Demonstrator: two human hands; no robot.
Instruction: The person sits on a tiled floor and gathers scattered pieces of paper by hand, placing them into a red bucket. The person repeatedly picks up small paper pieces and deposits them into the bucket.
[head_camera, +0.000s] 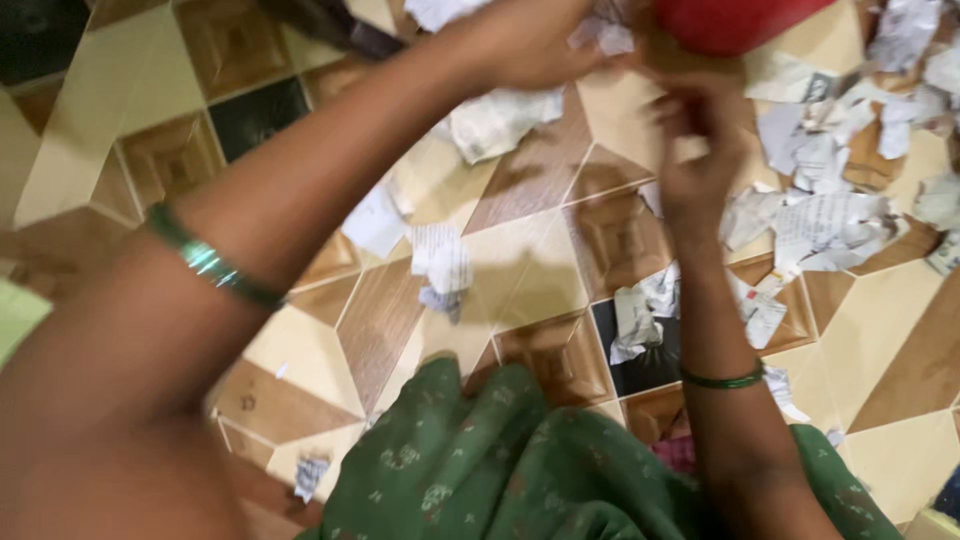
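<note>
The patterned floor (500, 270) is strewn with torn paper scraps (820, 215), thickest at the right. The left hand (525, 40) pinches a crumpled scrap (605, 35) near a red container (730, 20). The right hand (700, 140) is curled shut; whether it grips anything, I cannot tell. The scrap looks light, limp and easily torn, best pinched at an edge.

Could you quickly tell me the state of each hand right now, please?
Left hand: closed on a paper scrap.
Right hand: fingers curled; holding anything cannot be told.
</note>
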